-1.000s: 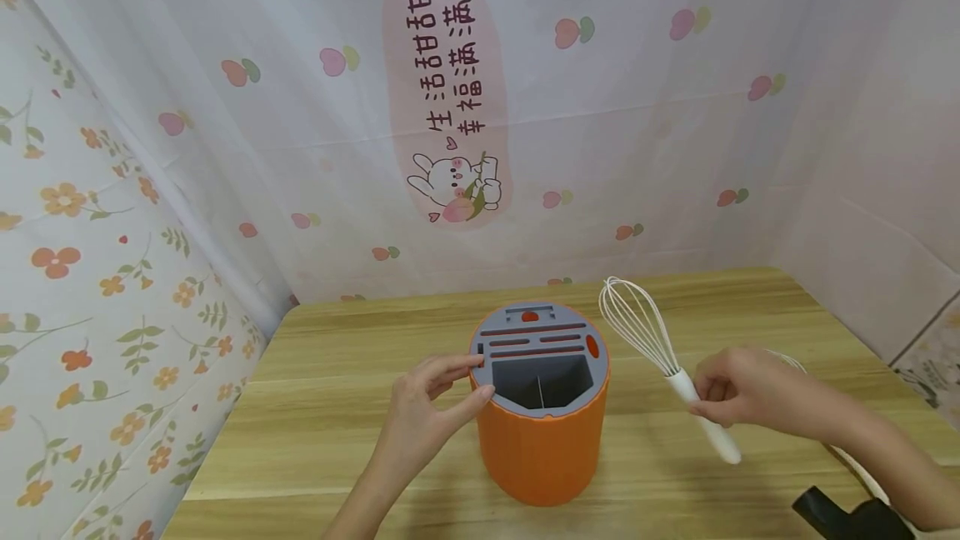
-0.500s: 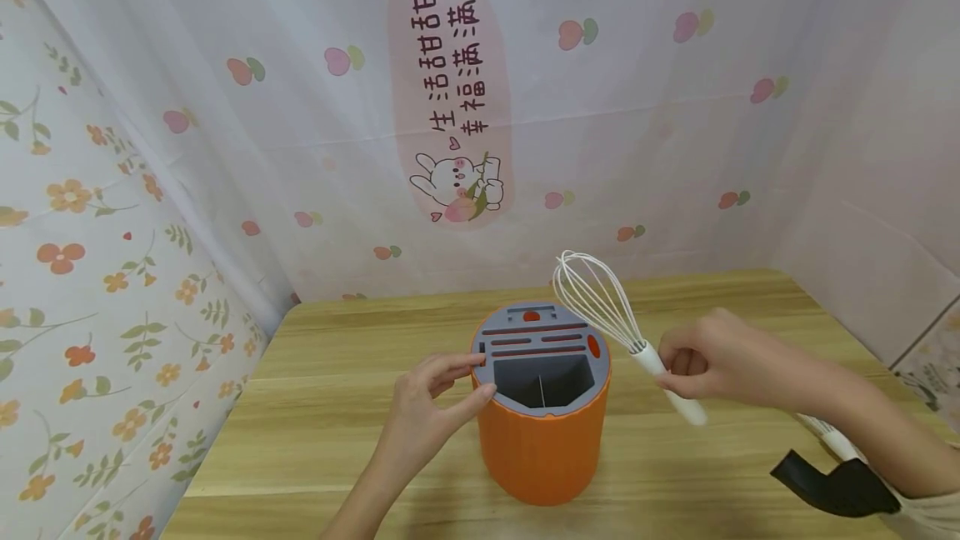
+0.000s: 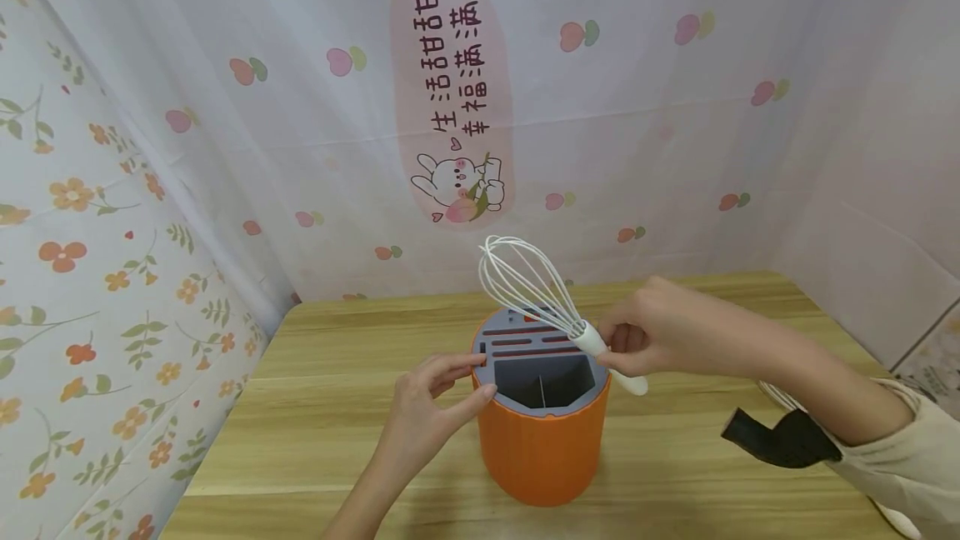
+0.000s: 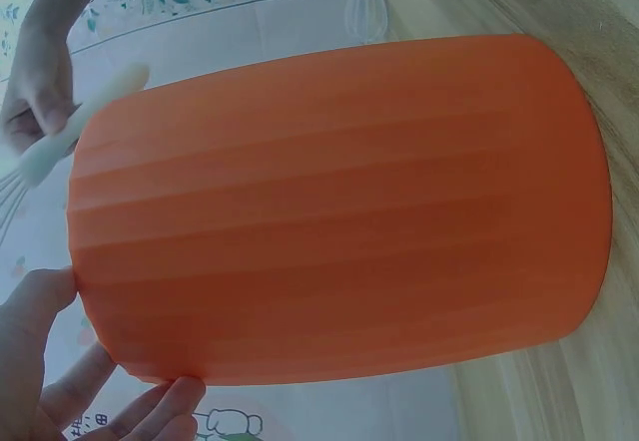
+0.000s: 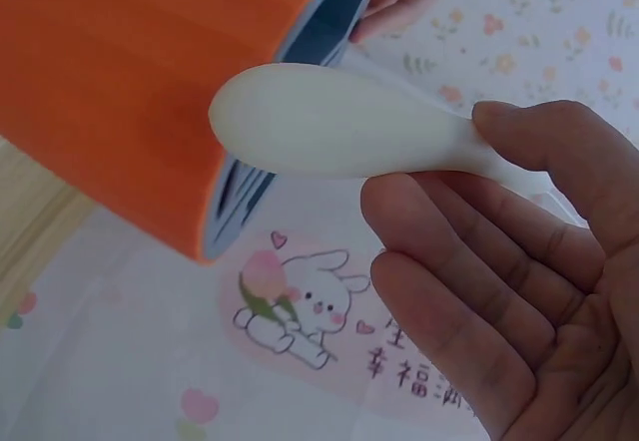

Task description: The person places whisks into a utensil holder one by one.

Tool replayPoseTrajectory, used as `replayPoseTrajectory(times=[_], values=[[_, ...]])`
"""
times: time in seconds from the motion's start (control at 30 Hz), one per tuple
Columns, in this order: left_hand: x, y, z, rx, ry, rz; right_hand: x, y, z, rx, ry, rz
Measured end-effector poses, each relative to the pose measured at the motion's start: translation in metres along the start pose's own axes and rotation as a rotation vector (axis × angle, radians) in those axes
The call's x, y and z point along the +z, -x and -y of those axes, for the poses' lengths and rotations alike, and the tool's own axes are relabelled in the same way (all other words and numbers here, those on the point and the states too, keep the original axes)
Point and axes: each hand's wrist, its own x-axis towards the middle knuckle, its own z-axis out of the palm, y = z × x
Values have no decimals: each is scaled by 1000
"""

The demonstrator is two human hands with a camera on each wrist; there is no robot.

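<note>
Much of another whisk point(image 3: 780, 396) is hidden from us behind the sleeve point(image 3: 900, 457); the white whisk point(image 3: 587, 338) shows its wires in the head view, barely in the right-wrist one; the right hand point(image 3: 651, 330) pinches its handle point(image 5: 300, 122) above the orange holder point(image 3: 542, 458), and the left hand point(image 3: 433, 407) rests relaxed fingers on the rim

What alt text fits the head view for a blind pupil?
The right hand pinches a white balloon whisk near the grey slotted top of an orange utensil holder; the left hand touches its rim. The holder stands on a wooden table before printed fabric.
</note>
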Motion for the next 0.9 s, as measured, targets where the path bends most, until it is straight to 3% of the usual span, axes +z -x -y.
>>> replayPoseTrajectory(times=[0.6, 0.9], values=[[1, -2, 3, 33, -2, -1, 1, -64, 15, -55, -5, 140], [0, -2, 2, 37, 38, 8, 14, -87, 18, -159, -35, 196]])
